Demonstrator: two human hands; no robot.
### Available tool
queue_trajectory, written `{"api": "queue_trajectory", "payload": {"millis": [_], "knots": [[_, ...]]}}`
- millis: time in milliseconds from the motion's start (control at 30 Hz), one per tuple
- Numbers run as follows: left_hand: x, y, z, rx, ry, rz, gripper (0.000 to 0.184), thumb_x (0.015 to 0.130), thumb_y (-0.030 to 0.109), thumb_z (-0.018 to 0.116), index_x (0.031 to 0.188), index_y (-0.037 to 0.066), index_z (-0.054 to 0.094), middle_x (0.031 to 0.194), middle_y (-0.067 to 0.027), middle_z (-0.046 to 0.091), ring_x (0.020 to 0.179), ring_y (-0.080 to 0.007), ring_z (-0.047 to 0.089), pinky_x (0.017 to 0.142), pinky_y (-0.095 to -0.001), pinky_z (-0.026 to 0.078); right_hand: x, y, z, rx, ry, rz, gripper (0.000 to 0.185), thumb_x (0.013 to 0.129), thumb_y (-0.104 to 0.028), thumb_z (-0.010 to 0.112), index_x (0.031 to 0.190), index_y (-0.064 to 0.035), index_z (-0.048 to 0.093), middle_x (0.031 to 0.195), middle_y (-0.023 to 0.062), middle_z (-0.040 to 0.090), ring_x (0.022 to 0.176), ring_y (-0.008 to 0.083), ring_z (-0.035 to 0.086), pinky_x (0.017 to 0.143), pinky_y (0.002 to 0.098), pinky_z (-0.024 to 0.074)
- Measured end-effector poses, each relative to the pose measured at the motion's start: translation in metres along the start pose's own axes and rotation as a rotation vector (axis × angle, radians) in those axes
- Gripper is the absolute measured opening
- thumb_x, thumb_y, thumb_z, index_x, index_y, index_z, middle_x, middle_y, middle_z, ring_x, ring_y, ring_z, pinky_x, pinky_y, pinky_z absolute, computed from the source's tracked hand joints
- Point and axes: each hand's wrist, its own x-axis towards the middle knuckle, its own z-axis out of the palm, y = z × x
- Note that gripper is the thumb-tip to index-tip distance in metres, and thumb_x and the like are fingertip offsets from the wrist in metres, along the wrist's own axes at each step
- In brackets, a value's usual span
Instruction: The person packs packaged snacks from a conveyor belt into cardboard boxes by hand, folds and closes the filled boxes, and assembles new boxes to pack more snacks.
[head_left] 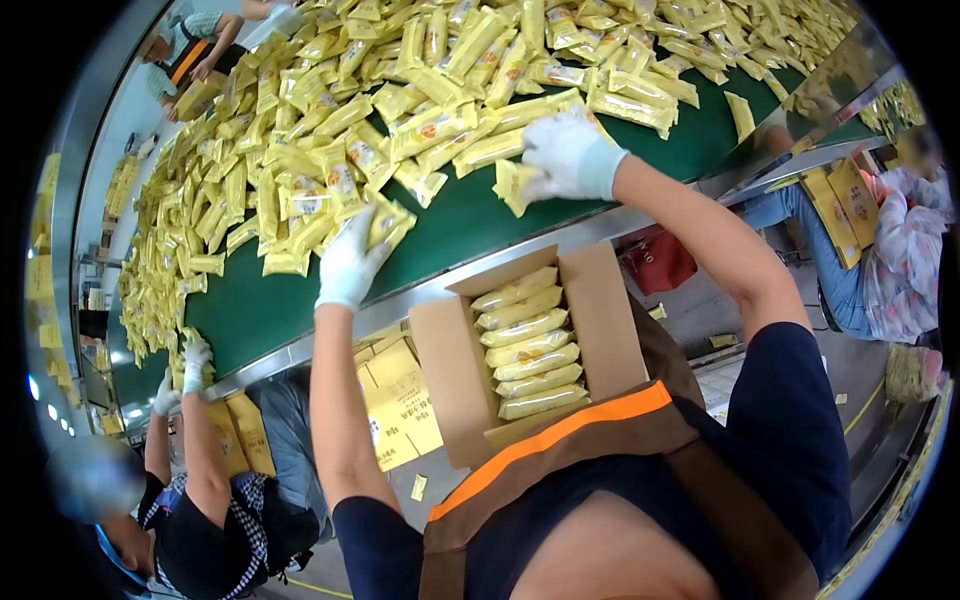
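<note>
My left hand, in a white glove, has its fingers around a yellow packet at the near edge of the pile. My right hand, gloved too, grips another yellow packet over the green belt, its thumb side toward the packet. Below my hands, against my apron, an open cardboard box holds a row of several yellow packets lying one behind another. A large heap of like packets covers much of the belt.
A metal edge runs along the belt. At the lower left a co-worker's gloved hands touch the heap. Another person sits at the right, one more stands across the belt. Flattened yellow cartons and a red bag lie below the edge.
</note>
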Motion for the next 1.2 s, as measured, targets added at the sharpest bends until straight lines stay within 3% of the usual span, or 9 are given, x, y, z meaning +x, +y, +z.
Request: {"api": "queue_trajectory", "payload": {"millis": [167, 300, 400, 500, 633, 667, 833, 1033, 1200], "knots": [[-0.012, 0.007, 0.0, 0.039, -0.025, -0.16, 0.062, 0.087, 0.035, 0.066, 0.138, 0.006, 0.047, 0.136, -0.0225, 0.054, 0.12, -0.0386, 0.055, 0.098, -0.0419, 0.046, -0.037, -0.032, -0.01, 0.077, -0.122, 0.032, 0.052, 0.077, -0.057, 0.068, 0.096, -0.0097, 0.057, 0.09, 0.0087, 0.059, 0.086, 0.026, 0.06, 0.079, 0.0377, 0.044], [-0.02, -0.007, 0.02, 0.124, 0.102, -0.112, 0.066, 0.086, 0.035, 0.067, 0.141, 0.01, 0.043, 0.132, -0.0211, 0.057, 0.116, -0.0393, 0.057, 0.093, -0.0451, 0.049, -0.036, -0.044, -0.018, 0.196, 0.239, 0.215, 0.066, 0.074, -0.044, 0.076, 0.125, -0.0091, 0.053, 0.098, 0.0111, 0.057, 0.093, 0.0299, 0.057, 0.081, 0.0423, 0.0456], [-0.026, -0.001, 0.018, 0.158, 0.066, -0.088, 0.069, 0.09, 0.043, 0.057, 0.146, 0.01, 0.036, 0.131, -0.0231, 0.056, 0.111, -0.0437, 0.057, 0.095, -0.0474, 0.047, -0.043, -0.047, -0.014, 0.16, -0.21, 0.365, 0.065, 0.079, -0.045, 0.073, 0.13, -0.01, 0.052, 0.107, 0.0134, 0.058, 0.1, 0.0313, 0.058, 0.088, 0.0433, 0.0464], [-0.032, -0.016, 0.021, 0.055, 0.018, -0.06, 0.067, 0.091, 0.039, 0.056, 0.148, 0.011, 0.036, 0.127, -0.0228, 0.057, 0.109, -0.043, 0.057, 0.098, -0.0458, 0.045, -0.04, -0.025, -0.012, 0.491, 0.045, 0.454, 0.066, 0.085, -0.048, 0.069, 0.13, -0.0027, 0.052, 0.112, 0.0146, 0.062, 0.103, 0.0271, 0.061, 0.091, 0.0389, 0.0484], [-0.034, -0.015, 0.006, -0.04, -0.041, -0.045, 0.059, 0.091, 0.036, 0.057, 0.14, 0.005, 0.048, 0.13, -0.0232, 0.056, 0.117, -0.041, 0.054, 0.101, -0.0434, 0.042, -0.045, 0.061, 0.015, 1.046, 0.372, 1.009, 0.073, 0.087, -0.054, 0.066, 0.123, 0.0084, 0.056, 0.106, 0.0091, 0.067, 0.093, 0.018, 0.065, 0.081, 0.0291, 0.052], [-0.031, -0.021, 0.008, -0.019, -0.045, -0.035, 0.058, 0.091, 0.036, 0.057, 0.139, 0.004, 0.049, 0.131, -0.0236, 0.055, 0.118, -0.0409, 0.054, 0.102, -0.0429, 0.042, -0.049, 0.069, 0.017, 1.241, 0.301, 1.064, 0.1, 0.078, -0.066, 0.066, 0.136, 0.0126, 0.045, 0.132, 0.0235, 0.056, 0.128, 0.026, 0.05, 0.108, 0.036, 0.0359], [-0.031, -0.027, 0.018, -0.01, 0.005, 0.026, 0.056, 0.091, 0.037, 0.059, 0.138, 0.008, 0.05, 0.129, -0.0206, 0.057, 0.115, -0.0406, 0.054, 0.098, -0.0433, 0.045, -0.03, 0.044, 0.014, 0.755, 0.082, 1.106, 0.121, 0.067, -0.08, 0.063, 0.144, 0.0107, 0.036, 0.147, 0.0277, 0.043, 0.136, 0.0348, 0.044, 0.11, 0.0394, 0.0355], [-0.048, 0.016, 0.034, 0.35, 0.273, 0.031, 0.059, 0.082, 0.03, 0.071, 0.136, 0.016, 0.052, 0.117, -0.0137, 0.06, 0.1, -0.0348, 0.058, 0.083, -0.0439, 0.05, -0.028, -0.008, -0.004, -0.003, -0.128, 0.617, 0.077, 0.072, -0.067, 0.066, 0.127, -0.0128, 0.058, 0.115, 0.0169, 0.062, 0.107, 0.0333, 0.061, 0.091, 0.0425, 0.0485], [-0.049, 0.027, 0.033, 0.347, 0.29, -0.028, 0.062, 0.077, 0.029, 0.076, 0.134, 0.018, 0.055, 0.113, -0.0115, 0.059, 0.099, -0.0331, 0.057, 0.081, -0.0437, 0.05, -0.046, -0.003, -0.006, 0.078, -0.085, 0.645, 0.073, 0.071, -0.061, 0.07, 0.127, -0.0152, 0.059, 0.127, 0.014, 0.056, 0.118, 0.0318, 0.054, 0.096, 0.0431, 0.0449]]}}
